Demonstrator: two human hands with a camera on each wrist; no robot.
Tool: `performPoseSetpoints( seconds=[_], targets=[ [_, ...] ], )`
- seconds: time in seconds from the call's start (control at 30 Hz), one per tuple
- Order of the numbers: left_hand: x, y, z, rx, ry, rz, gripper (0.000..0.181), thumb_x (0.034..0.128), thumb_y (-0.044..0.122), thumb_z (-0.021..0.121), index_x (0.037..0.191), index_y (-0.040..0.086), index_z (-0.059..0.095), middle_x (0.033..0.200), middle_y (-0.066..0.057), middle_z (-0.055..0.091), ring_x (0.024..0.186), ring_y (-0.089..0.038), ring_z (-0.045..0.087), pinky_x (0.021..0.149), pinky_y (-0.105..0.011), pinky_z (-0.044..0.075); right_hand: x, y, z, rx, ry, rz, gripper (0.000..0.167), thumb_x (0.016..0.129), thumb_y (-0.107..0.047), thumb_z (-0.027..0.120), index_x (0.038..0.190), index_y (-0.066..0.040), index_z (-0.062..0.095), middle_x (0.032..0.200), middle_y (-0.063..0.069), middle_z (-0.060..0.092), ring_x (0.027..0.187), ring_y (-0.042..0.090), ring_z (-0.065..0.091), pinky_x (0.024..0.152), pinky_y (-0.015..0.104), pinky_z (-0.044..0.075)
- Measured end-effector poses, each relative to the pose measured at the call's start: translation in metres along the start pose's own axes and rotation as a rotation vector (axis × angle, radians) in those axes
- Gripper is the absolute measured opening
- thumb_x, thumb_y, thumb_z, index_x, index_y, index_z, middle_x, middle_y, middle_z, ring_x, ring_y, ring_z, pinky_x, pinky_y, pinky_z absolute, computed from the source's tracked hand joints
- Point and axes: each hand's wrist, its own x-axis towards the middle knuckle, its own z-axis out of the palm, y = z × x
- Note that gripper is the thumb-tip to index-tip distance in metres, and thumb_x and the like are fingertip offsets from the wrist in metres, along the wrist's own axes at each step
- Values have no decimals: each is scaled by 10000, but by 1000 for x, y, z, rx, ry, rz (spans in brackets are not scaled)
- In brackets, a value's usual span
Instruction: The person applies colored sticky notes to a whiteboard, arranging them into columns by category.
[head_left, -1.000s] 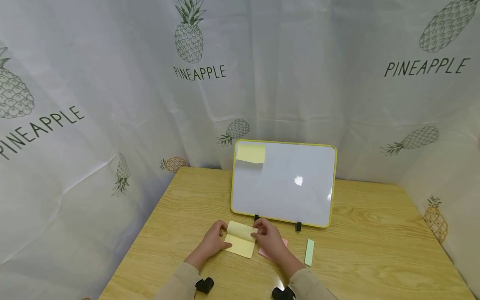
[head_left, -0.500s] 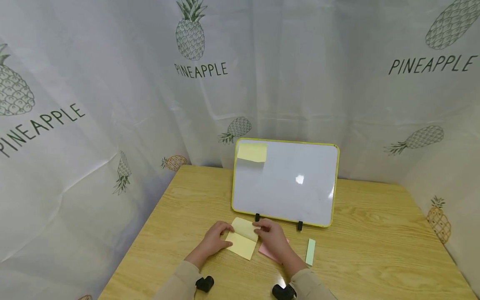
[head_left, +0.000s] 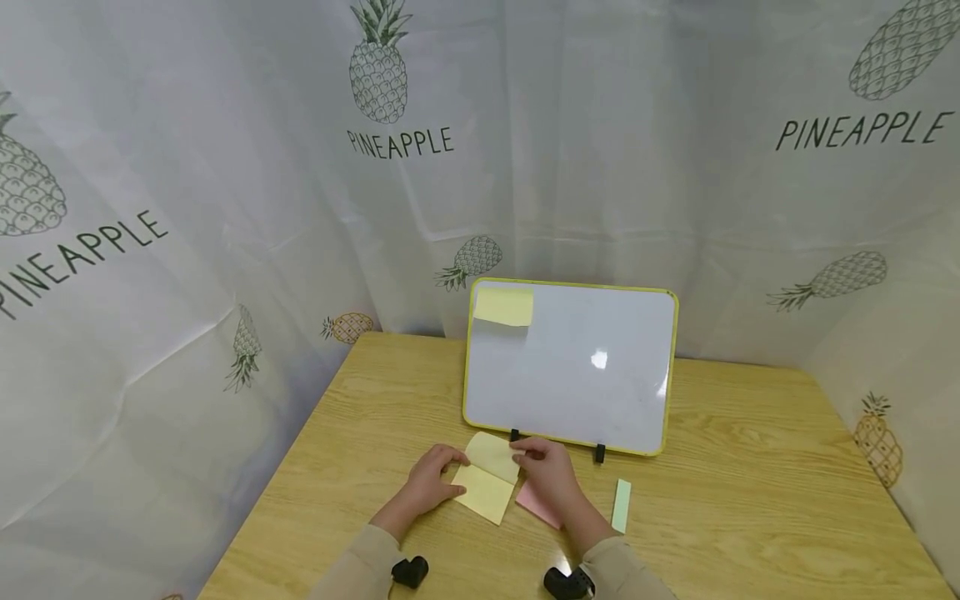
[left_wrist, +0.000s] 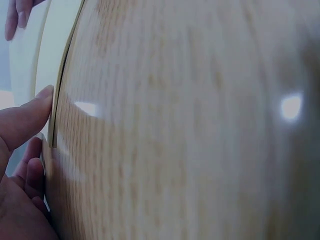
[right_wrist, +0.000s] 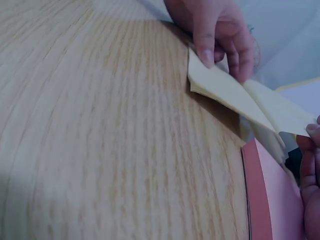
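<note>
A pad of yellow sticky notes (head_left: 483, 494) sits in front of the whiteboard. My left hand (head_left: 429, 482) grips its left side; in the left wrist view the thumb (left_wrist: 30, 115) presses on the pad's near edge. The pad's near part stands tilted off the wood in the right wrist view. My right hand (head_left: 551, 479) pinches the right edge of the top sheet (head_left: 492, 454), which is folded back toward the board. That sheet (right_wrist: 280, 107) rises from a crease across the pad. Under the right hand lies a pink sticky-note pad (head_left: 537, 504), partly hidden.
A yellow-framed whiteboard (head_left: 570, 375) leans behind the hands on black feet (head_left: 599, 453). One yellow note (head_left: 504, 307) is stuck at its upper left. A narrow green pad (head_left: 621, 506) lies right of the right hand. Curtains (head_left: 600, 167) surround the wooden table (head_left: 735, 483).
The top sheet is turned back farther toward the board, and the yellow pad has swivelled a little. My right hand has shifted slightly right with the sheet's edge. The left hand stays nearly in place.
</note>
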Motion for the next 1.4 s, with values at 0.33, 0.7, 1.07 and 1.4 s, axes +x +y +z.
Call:
performPoseSetpoints(
  seconds=[0.33,0.7,1.07,1.4],
  targets=[
    [1,-4,3,25,26,21,379,756,111,845,1078,152,648,1139,-40,571,859,-168,496,745,-334,422,4,-4,-2,43,73,14,169,846,46,716,1001,-8,757,908,76,662,771,139,545,623,220,463],
    [1,-8,6,26,22,16,377,763,135,843,1079,177,642,1130,-27,564,865,-162,502,750,-349,414,-2,-34,-10,75,41,-40,164,859,87,676,1019,112,699,892,191,647,723,119,519,599,215,449],
    [1,-5,4,-1,18,-7,367,773,132,836,1088,159,649,1133,-50,561,878,-189,513,764,-376,405,14,-17,-12,80,109,23,192,830,22,746,1021,13,741,867,95,666,746,168,589,618,251,502],
    [5,3,-11,-230,10,-180,364,840,80,770,1176,94,630,1175,-99,565,942,-232,499,797,-405,447,13,-42,-22,50,91,45,132,808,-35,786,932,-40,741,749,54,643,768,323,633,651,402,536]
  ],
)
